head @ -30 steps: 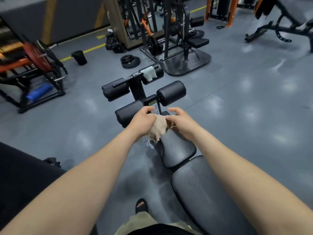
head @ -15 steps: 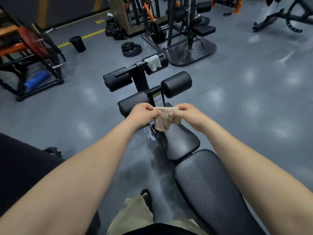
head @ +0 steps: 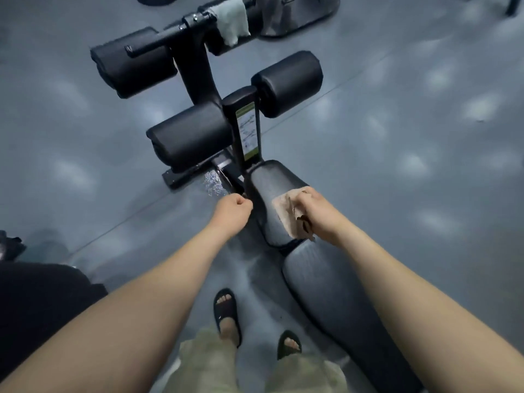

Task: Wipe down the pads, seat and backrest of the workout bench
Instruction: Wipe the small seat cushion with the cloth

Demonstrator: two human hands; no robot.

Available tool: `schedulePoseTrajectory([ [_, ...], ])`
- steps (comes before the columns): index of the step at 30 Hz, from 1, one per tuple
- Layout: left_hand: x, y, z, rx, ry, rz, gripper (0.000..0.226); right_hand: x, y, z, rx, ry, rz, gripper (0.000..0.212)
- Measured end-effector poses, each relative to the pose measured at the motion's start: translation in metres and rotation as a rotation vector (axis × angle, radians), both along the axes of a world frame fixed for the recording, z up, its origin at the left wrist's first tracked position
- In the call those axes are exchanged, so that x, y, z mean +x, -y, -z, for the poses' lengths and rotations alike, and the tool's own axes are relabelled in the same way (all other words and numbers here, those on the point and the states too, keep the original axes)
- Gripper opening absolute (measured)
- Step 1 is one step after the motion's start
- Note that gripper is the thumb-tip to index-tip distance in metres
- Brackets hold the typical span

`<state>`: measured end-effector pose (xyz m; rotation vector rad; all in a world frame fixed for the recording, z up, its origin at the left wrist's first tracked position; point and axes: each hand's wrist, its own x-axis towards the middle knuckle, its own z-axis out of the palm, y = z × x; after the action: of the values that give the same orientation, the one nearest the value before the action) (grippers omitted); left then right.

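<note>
Fingers (head: 303, 197) of the right hand (head: 319, 215) were curled down over a beige cloth (head: 285, 212), pinning it against the seat (head: 269, 182) near its right edge. The cloth lay crumpled, part spread flat on the seat and part bunched under the palm. The left hand (head: 231, 212) hung just beside the seat's left edge, fingers closed in a loose fist with nothing visible inside. Whether it touched the frame could not be determined.

The backrest (head: 326, 285) adjoined the seat on the near side. The pads (head: 192, 136) stood beyond the seat on their post, well apart from both hands. A pale towel (head: 232, 19) was draped over the far bar.

Assessment: the cloth appeared light, soft and limp, liable to fold or slip out from under a loose grip. It would best be held bunched under the palm and fingers, with pressure downward. The seat's covering looked textured and padded, likely yielding slightly and slick if damp. The bench appeared heavy and steady, needing no bracing. The round pads would probably require the cloth wrapped round them. Wiping looked to be at an early stage.
</note>
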<state>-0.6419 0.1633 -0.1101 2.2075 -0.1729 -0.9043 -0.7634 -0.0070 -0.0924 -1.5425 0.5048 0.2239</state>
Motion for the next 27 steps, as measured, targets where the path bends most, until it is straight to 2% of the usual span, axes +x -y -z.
schedulePoseTrajectory([
  [5, 0.036, 0.007, 0.101, 0.025, -0.028, 0.040, 0.023, 0.025, 0.019, 0.092, -0.010, -0.089, 0.171, 0.032],
  [10, 0.061, 0.029, 0.188, 0.029, 0.078, 0.081, 0.018, 0.058, 0.041, 0.169, 0.003, -0.108, 0.386, 0.034],
  [15, 0.073, 0.042, 0.244, -0.046, 0.211, 0.147, 0.013, 0.094, 0.074, 0.227, -0.210, -0.087, 0.631, 0.020],
  [18, 0.081, 0.047, 0.268, -0.071, 0.335, 0.211, 0.014, 0.125, 0.091, 0.248, -0.327, 0.030, 0.699, 0.026],
  [19, 0.084, 0.048, 0.276, -0.067, 0.370, 0.226, 0.017, 0.134, 0.095, 0.253, -0.371, 0.076, 0.680, 0.028],
  [24, 0.092, 0.058, 0.308, -0.030, 0.499, 0.246, 0.034, 0.150, 0.109, 0.288, -0.852, 0.166, 0.398, 0.020],
  [25, 0.091, 0.060, 0.315, -0.038, 0.526, 0.252, 0.038, 0.149, 0.107, 0.295, -0.927, 0.191, 0.265, 0.022],
  [27, 0.088, 0.066, 0.327, -0.063, 0.608, 0.284, 0.044, 0.142, 0.108, 0.315, -1.058, 0.168, -0.104, 0.041],
])
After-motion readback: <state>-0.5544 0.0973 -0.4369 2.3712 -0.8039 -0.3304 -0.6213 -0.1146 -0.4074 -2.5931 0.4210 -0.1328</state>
